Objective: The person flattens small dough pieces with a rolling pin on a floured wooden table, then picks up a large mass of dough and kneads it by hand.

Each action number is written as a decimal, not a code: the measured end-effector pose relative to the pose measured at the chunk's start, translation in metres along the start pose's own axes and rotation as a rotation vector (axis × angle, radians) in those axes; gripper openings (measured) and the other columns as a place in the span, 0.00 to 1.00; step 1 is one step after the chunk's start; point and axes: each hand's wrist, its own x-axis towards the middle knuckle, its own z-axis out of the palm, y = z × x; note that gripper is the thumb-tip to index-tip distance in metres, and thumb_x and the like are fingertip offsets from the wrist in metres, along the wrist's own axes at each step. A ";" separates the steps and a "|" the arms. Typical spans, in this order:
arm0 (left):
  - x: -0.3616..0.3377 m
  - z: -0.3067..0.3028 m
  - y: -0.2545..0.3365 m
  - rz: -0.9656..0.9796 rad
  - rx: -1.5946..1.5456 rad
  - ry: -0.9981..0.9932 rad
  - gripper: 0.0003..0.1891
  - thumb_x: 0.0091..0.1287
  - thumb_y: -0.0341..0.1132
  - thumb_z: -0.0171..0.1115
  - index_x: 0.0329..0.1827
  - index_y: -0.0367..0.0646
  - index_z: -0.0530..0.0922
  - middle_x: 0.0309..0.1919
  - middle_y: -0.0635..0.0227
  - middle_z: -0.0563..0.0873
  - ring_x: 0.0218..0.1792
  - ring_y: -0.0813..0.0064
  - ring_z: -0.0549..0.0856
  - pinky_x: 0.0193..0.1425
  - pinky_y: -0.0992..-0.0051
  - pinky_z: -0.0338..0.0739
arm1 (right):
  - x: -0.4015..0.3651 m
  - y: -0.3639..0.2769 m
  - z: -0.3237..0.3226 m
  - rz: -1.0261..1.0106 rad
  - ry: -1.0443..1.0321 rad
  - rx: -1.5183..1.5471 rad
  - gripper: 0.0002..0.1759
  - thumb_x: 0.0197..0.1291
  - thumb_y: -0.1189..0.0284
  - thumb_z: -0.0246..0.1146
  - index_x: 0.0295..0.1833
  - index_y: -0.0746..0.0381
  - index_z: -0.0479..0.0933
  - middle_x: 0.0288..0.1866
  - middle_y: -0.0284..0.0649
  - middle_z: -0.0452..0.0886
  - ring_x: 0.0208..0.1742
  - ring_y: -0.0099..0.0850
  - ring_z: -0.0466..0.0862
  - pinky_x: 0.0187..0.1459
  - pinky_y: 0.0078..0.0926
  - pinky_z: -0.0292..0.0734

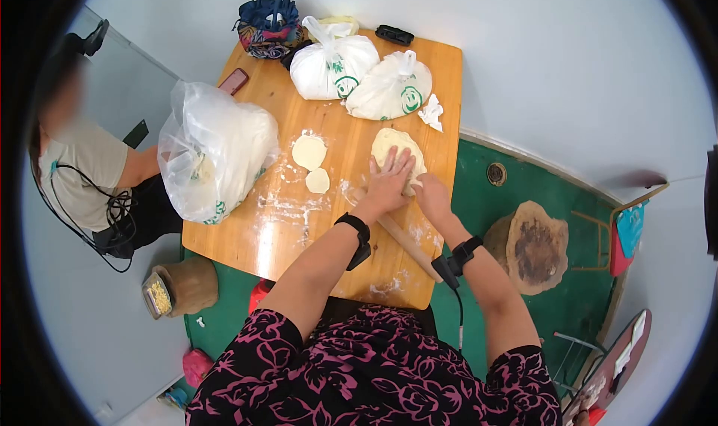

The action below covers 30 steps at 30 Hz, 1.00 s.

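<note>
A large lump of dough (394, 140) lies on the floured wooden table. My left hand (390, 178) rests on its near part, palm down with the fingers spread. At the dough's lower right edge is my right hand (431, 194), its fingers curled in and gripping the edge; the fingertips are partly hidden. Beneath my left wrist passes a wooden rolling pin (407, 244), slanting toward the table's near right corner. Two flat rounds of dough, a bigger one (309, 151) and a smaller one (318, 181), lie left of my hands.
A big clear bag of dough (224, 145) stands at the table's left, beside a seated person (93, 172). Two tied white bags (334, 65), a handbag (269, 26), a phone (234, 81) and crumpled tissue (431, 112) lie farther back. A wooden stump (536, 246) stands right of the table.
</note>
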 end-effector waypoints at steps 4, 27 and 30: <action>0.000 0.008 0.005 0.005 -0.014 0.055 0.43 0.48 0.50 0.69 0.69 0.61 0.61 0.73 0.69 0.53 0.75 0.58 0.45 0.66 0.32 0.39 | 0.004 0.002 0.004 1.117 -0.030 1.361 0.10 0.60 0.76 0.59 0.47 0.67 0.72 0.41 0.43 0.77 0.31 0.33 0.79 0.29 0.22 0.80; 0.000 0.025 0.012 0.009 -0.004 0.154 0.24 0.58 0.38 0.62 0.59 0.67 0.74 0.74 0.60 0.50 0.73 0.44 0.41 0.63 0.29 0.39 | -0.026 -0.008 -0.019 1.239 0.060 2.020 0.08 0.60 0.76 0.62 0.41 0.66 0.71 0.31 0.39 0.76 0.26 0.25 0.78 0.25 0.12 0.79; -0.001 0.020 0.014 0.008 -0.021 0.141 0.25 0.58 0.38 0.63 0.61 0.66 0.73 0.74 0.60 0.50 0.73 0.44 0.40 0.63 0.28 0.40 | -0.026 -0.018 -0.034 1.136 0.046 1.992 0.08 0.60 0.74 0.63 0.41 0.65 0.71 0.32 0.38 0.77 0.28 0.25 0.78 0.27 0.13 0.79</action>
